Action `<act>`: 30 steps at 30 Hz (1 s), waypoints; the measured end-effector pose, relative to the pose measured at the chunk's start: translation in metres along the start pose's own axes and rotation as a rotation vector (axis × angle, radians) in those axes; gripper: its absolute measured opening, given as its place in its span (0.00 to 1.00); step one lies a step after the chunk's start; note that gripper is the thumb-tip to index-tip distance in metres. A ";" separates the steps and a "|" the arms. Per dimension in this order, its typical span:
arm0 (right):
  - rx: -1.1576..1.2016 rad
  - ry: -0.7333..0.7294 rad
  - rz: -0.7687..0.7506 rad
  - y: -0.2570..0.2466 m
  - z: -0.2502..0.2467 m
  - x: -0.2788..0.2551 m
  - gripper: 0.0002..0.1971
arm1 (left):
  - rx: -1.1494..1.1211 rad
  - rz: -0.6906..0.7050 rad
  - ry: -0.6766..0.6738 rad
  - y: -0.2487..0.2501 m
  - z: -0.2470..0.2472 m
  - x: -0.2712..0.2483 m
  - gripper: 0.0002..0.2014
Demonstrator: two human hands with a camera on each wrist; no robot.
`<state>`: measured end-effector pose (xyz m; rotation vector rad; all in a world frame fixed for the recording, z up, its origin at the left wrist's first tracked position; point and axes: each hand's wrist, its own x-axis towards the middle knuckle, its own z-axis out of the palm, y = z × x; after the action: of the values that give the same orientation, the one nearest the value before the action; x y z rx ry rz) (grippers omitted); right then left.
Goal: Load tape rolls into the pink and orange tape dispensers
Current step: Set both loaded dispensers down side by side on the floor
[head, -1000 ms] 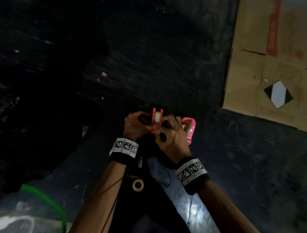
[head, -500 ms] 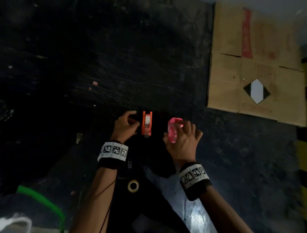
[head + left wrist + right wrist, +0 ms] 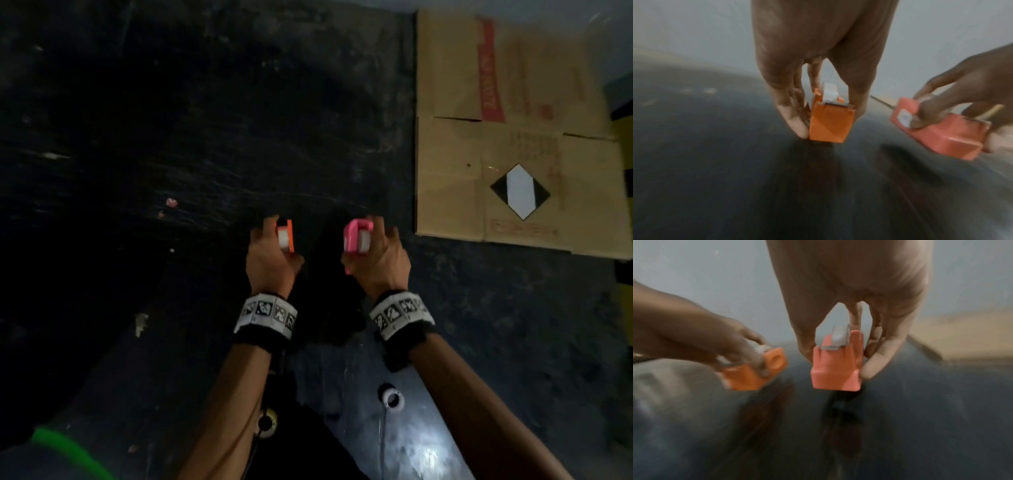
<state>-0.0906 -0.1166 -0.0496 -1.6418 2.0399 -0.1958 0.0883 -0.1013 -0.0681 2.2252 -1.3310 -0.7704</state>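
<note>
From the head view I count two dispensers: my left hand (image 3: 270, 263) pinches the small orange plastic tape dispenser (image 3: 287, 236), my right hand (image 3: 376, 263) the pink plastic tape dispenser (image 3: 356, 238), apart above the dark scuffed floor (image 3: 205, 137), near one flattened brown cardboard sheet (image 3: 513, 85). My left wrist view adds the white tape roll (image 3: 830, 91) seated inside. My right wrist view shows a second grey-white tape strip (image 3: 839, 337) over the pink one's top.
</note>
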 end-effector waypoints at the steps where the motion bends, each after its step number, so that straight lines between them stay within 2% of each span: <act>1: 0.004 0.021 -0.006 -0.004 -0.006 0.017 0.38 | 0.020 0.016 0.010 0.006 -0.002 0.015 0.42; 4: -0.022 0.071 -0.012 -0.016 -0.017 0.063 0.39 | 0.051 0.024 0.023 0.024 -0.005 0.058 0.42; 7: -0.045 0.007 0.018 -0.019 -0.014 0.091 0.41 | 0.057 0.008 -0.031 0.033 0.003 0.085 0.44; 9: -0.051 -0.049 0.037 -0.015 -0.010 0.098 0.46 | 0.044 -0.010 -0.064 0.032 0.008 0.091 0.46; 12: -0.009 -0.016 0.045 -0.010 -0.014 0.083 0.54 | -0.030 -0.027 -0.013 0.028 0.003 0.084 0.50; 14: -0.003 0.036 -0.005 0.000 -0.020 0.055 0.52 | -0.082 -0.010 0.063 0.022 -0.008 0.066 0.48; 17: -0.053 0.048 -0.079 0.029 -0.027 -0.012 0.46 | -0.113 0.084 0.094 0.007 -0.023 0.012 0.38; 20: -0.084 -0.007 -0.080 0.064 -0.024 -0.092 0.44 | -0.001 0.129 -0.041 -0.017 -0.032 -0.059 0.32; 24: -0.147 -0.141 -0.022 0.109 -0.007 -0.182 0.42 | 0.162 0.080 -0.281 -0.057 -0.039 -0.141 0.35; 27: -0.177 -0.216 0.021 0.135 0.006 -0.221 0.40 | 0.279 0.055 -0.420 -0.083 -0.041 -0.180 0.40; 30: -0.205 -0.225 0.018 0.148 0.016 -0.237 0.40 | 0.398 0.086 -0.509 -0.101 -0.043 -0.199 0.45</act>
<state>-0.1791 0.1486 -0.0553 -1.6800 1.9534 0.2026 0.1052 0.1246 -0.0504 2.3316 -1.9526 -1.1800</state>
